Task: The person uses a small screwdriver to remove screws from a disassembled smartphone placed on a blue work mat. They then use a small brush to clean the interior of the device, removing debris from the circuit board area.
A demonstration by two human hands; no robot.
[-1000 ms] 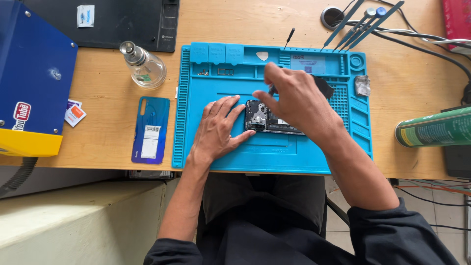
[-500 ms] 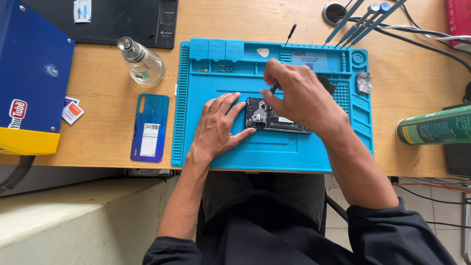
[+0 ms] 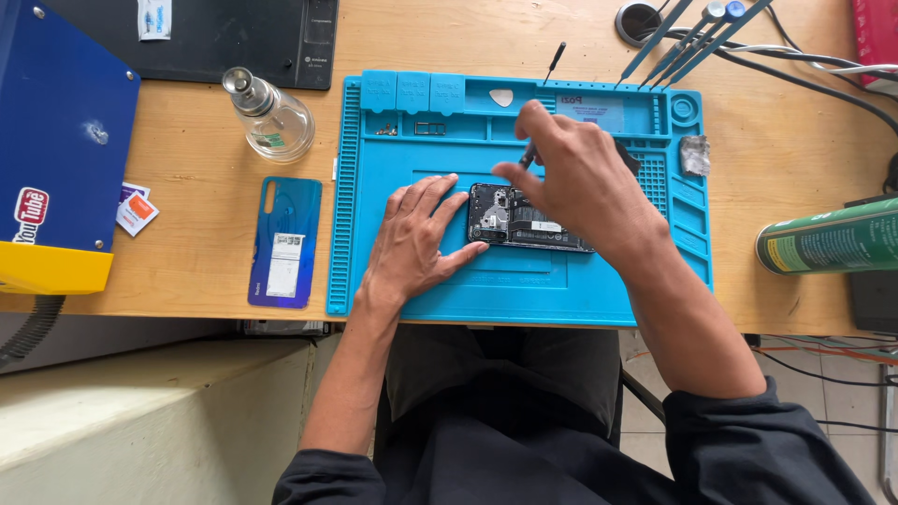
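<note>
- My left hand (image 3: 416, 245) lies flat and spread on the blue work mat (image 3: 561, 290), just left of centre of the frame, palm down, fingertips touching the left end of the opened phone (image 3: 524, 220).
- The phone lies face down in the middle of the mat with its back off, so the dark boards and metal shields show; it runs lengthwise from left to right.
- My right hand (image 3: 580, 182) hovers over the right part of the phone, fingers drawn together, thumb and forefinger pinching a thin dark tool (image 3: 527, 159) whose tip points down toward the phone's upper edge. I cannot tell what kind of tool it is.
- The phone's blue back cover (image 3: 285, 241) lies on the wooden table (image 3: 196, 187) just left of the mat, inner side up, with a pale label on it.
- A small glass bottle (image 3: 271, 117) with a metal top stands above that cover, towards the upper left.
- A small screwdriver (image 3: 555, 62) leans over the mat's top edge; a few more tools (image 3: 692, 28) lie at the upper right.
- A green spray can (image 3: 828, 236) lies on its side at the right edge.
- A blue and yellow box (image 3: 56, 150) fills the left edge of the frame.
</note>
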